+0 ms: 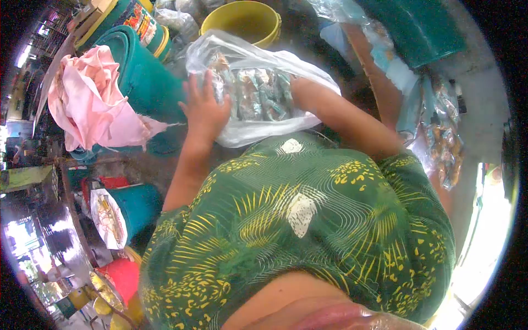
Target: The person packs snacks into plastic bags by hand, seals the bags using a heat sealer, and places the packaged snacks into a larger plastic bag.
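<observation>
A clear plastic bag (258,132) lies in front of my body with its mouth spread wide. Inside it, several small clear packets (258,93) with brownish contents sit side by side in a row. My left hand (208,107) rests at the bag's left side, fingers spread, holding nothing that I can see. From the right, my right hand (301,92) reaches into the bag beside the packets. Its fingers are hidden there, so whether they grip a packet does not show.
Behind the bag stands a yellow tub (242,22). A green barrel (148,77) with pink cloth (82,99) over it is at the left. More filled packets (443,137) hang or lie at the right, beyond a brown plank (377,77). A teal bucket (135,212) sits lower left.
</observation>
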Motion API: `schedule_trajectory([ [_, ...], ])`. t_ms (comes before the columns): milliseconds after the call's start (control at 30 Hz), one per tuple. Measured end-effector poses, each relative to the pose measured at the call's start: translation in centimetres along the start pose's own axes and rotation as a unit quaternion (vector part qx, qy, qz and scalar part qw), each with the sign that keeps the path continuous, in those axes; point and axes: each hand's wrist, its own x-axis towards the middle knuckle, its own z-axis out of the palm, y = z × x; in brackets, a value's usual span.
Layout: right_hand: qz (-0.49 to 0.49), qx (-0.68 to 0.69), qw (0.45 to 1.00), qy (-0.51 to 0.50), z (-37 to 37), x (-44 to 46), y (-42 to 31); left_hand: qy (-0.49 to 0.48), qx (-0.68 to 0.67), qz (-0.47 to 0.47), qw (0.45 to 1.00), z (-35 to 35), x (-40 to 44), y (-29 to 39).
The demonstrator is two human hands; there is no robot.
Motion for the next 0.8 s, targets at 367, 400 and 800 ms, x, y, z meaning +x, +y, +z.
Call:
schedule_trajectory([
  [367, 0.183, -0.171, 0.934, -0.254, -4.9, -1.8, -2.9, -0.328, -0.080, 0.306, 0.890, 7.2, 5.0, 7.3],
  [400, 0.098, -0.121, 0.979, -0.129, -6.0, -2.9, -3.2, -0.313, -0.056, 0.322, 0.892, 7.3, 4.8, 7.7],
  [800, 0.227, 0.229, 0.917, 0.236, -5.5, -3.1, -2.2, -0.396, 0.111, 0.278, 0.868, 4.5, 6.7, 2.9],
])
